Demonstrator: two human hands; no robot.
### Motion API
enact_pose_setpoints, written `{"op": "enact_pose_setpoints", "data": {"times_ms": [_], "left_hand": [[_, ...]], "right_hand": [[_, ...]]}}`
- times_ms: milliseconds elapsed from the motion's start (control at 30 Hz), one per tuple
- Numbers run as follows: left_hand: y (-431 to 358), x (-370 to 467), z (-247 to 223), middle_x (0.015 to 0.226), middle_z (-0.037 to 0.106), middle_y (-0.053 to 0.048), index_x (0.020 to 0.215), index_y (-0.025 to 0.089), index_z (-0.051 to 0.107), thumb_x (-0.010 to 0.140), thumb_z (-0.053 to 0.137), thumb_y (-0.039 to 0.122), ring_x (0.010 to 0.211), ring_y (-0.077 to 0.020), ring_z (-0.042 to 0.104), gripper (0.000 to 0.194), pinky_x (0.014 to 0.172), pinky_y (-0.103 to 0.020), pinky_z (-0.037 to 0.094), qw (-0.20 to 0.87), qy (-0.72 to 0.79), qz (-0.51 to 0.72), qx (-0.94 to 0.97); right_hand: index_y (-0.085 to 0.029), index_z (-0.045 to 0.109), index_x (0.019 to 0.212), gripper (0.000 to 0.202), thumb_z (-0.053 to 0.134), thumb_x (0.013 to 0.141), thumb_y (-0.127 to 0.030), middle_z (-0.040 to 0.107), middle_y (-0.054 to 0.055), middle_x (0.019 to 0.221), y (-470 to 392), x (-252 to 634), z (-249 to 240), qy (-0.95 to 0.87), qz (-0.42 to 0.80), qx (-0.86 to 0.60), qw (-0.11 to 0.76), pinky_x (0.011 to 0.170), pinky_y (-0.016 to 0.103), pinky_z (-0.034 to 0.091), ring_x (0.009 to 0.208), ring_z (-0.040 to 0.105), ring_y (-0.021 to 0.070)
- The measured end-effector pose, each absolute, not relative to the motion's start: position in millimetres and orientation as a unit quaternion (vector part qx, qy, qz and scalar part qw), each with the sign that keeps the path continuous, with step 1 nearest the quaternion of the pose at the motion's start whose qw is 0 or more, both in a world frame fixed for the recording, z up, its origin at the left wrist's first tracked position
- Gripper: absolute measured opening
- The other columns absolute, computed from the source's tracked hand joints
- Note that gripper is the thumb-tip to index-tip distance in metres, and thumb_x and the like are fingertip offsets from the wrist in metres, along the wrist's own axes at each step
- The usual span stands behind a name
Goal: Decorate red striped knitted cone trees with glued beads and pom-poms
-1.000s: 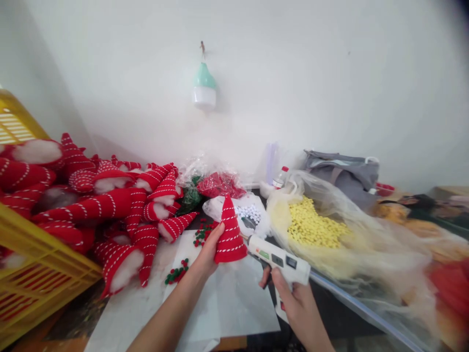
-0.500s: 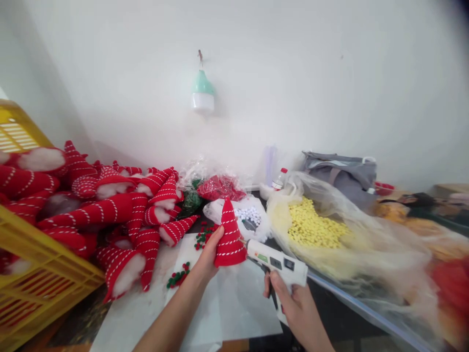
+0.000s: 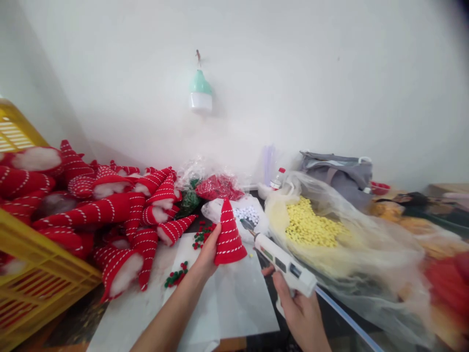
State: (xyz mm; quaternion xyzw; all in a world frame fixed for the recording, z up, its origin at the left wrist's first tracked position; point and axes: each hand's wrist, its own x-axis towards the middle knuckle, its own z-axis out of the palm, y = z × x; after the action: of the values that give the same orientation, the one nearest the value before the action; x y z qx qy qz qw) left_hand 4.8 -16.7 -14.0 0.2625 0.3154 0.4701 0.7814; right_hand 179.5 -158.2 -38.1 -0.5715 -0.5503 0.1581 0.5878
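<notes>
My left hand [image 3: 209, 254] grips a red cone-shaped hat [image 3: 229, 234] with white dashed stitching, its tip up, above white paper [image 3: 242, 303]. In my right hand [image 3: 300, 308] is a white glue gun [image 3: 284, 261], a long glue stick [image 3: 348, 318] sticking out of its back. The gun's nozzle points up and left, a little apart from the hat's right edge. A small yellow piece [image 3: 251, 255] shows beside the hat's lower right edge.
Stuffed red hats [image 3: 98, 210] are heaped at left, by a yellow crate [image 3: 44, 278]. Red and green pompoms [image 3: 176, 275] lie on the paper. Behind are white beads [image 3: 246, 214] in a bag; yellow pieces [image 3: 315, 222] fill a bag at right, before a grey bag [image 3: 339, 176].
The glue gun in my right hand has moved away from the hat, to the right, and tilts more. The small yellow piece now shows by the hat's edge. My left hand keeps its hold.
</notes>
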Motion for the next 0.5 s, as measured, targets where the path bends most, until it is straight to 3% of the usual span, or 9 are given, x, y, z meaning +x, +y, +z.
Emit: {"op": "enact_pose_setpoints", "data": {"times_ms": [167,267,500], "left_hand": [[-13.1,8.7,-20.5,0.12,0.075,-0.014,0.139,0.018,0.06,0.089,0.078,0.036,0.097,-0.0266,0.076,0.057,0.086,-0.035,0.062,0.731,0.364,0.499,0.292],[-14.3,9.1,-21.2,0.126,0.073,-0.012,0.142,0.022,0.059,0.083,0.084,0.032,0.1,-0.0261,0.075,0.064,0.082,-0.032,0.06,0.707,0.39,0.506,0.304],[-18.1,11.0,-18.5,0.093,0.077,-0.005,0.115,0.02,0.071,0.073,0.091,0.042,0.078,-0.0217,0.072,0.052,0.074,-0.029,0.056,0.696,0.329,0.518,0.372]], "right_hand": [[-0.019,0.08,0.104,0.043,0.056,0.101,-0.054,0.079,0.014,0.107,-168.5,179.6,-43.0,-0.627,0.1,-0.591,0.498,0.092,0.034,0.061,0.105,0.075,0.03],[-0.016,0.077,0.112,0.04,0.056,0.102,-0.049,0.079,0.014,0.101,-169.4,179.3,-42.1,-0.673,0.105,-0.577,0.451,0.081,0.03,0.063,0.092,0.077,0.0271],[-0.016,0.074,0.113,0.038,0.054,0.103,-0.045,0.078,0.013,0.093,-160.2,172.7,-47.2,-0.698,0.071,-0.568,0.43,0.068,0.028,0.063,0.08,0.078,0.0257]]}}
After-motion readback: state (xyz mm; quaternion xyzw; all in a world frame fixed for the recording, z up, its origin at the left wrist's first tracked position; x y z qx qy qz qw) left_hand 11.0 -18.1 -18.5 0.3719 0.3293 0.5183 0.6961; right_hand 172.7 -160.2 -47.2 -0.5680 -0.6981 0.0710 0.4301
